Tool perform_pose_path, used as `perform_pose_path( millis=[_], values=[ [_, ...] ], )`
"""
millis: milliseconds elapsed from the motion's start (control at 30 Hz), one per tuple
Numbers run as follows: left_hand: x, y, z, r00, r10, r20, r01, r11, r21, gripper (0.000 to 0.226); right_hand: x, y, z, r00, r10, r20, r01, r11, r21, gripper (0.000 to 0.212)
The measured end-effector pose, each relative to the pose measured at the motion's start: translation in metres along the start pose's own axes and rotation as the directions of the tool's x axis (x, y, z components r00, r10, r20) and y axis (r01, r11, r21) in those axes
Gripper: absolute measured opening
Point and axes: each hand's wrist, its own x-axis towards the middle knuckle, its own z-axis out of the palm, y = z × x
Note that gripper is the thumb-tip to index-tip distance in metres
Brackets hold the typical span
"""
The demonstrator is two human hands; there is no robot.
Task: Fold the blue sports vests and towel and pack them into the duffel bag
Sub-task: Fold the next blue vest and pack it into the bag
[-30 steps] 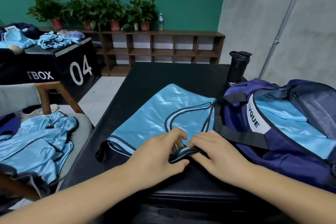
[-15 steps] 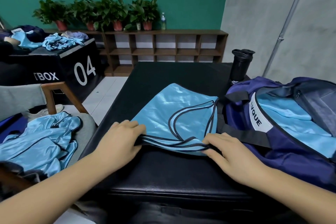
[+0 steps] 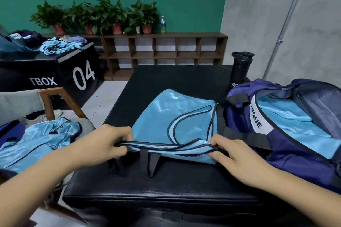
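A light blue sports vest (image 3: pixel 166 114) with dark trim lies on the black padded table (image 3: pixel 166 188). My left hand (image 3: pixel 103 143) pinches the left end of its near edge, and my right hand (image 3: pixel 232 155) pinches the right end. That edge is lifted slightly off the table, with dark straps hanging below it. The purple duffel bag (image 3: pixel 287 155) stands open right of the vest, with light blue fabric (image 3: pixel 287 116) inside it. More blue vests (image 3: pixel 36 140) lie in a heap on a chair at the left.
A black bottle (image 3: pixel 240 68) stands behind the bag. A wooden chair (image 3: pixel 55 97) is at the left. Further back sits a black box (image 3: pixel 55 72) marked 04 with crumpled blue cloth on top, and a low shelf (image 3: pixel 166 49) with potted plants lines the green wall.
My hands moved apart from the middle of the vest's near edge to its two ends. They now hold that edge raised off the table.
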Motion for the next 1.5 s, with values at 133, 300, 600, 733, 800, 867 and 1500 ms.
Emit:
perform_pose_path(
  millis=[133, 300, 600, 733, 800, 867, 1500],
  values=[
    [-0.016, 0.019, -0.026, 0.965, 0.001, 0.262, 0.052, 0.979, -0.197, 0.013, 0.001, -0.003, -0.006, 0.993, 0.117, 0.026, -0.12, 0.971, 0.205, 0.018],
    [-0.017, 0.028, -0.049, 0.927, 0.01, 0.375, 0.115, 0.944, -0.309, 0.016, 0.009, -0.016, -0.011, 0.976, 0.21, 0.05, -0.206, 0.843, 0.496, 0.019],
    [0.053, 0.002, -0.041, 0.986, -0.163, 0.025, 0.164, 0.955, -0.246, 0.015, 0.052, -0.008, -0.012, 0.888, 0.407, -0.212, -0.363, 0.906, 0.218, 0.025],
    [0.09, 0.0, -0.029, 0.961, -0.247, -0.125, 0.206, 0.939, -0.277, 0.01, 0.073, 0.0, -0.012, 0.832, 0.471, -0.294, -0.446, 0.882, 0.15, 0.022],
    [0.107, -0.005, -0.023, 0.945, -0.276, -0.177, 0.219, 0.932, -0.288, 0.009, 0.083, 0.003, -0.011, 0.819, 0.48, -0.315, -0.469, 0.876, 0.115, 0.02],
    [0.122, -0.01, -0.018, 0.928, -0.307, -0.213, 0.229, 0.918, -0.323, 0.008, 0.092, 0.005, -0.011, 0.822, 0.465, -0.33, -0.474, 0.879, 0.058, 0.017],
    [0.13, -0.021, -0.013, 0.922, -0.255, -0.29, 0.215, 0.963, -0.164, 0.014, 0.097, 0.013, 0.023, 0.999, -0.039, -0.033, 0.019, 0.887, -0.461, 0.018]
  ],
)
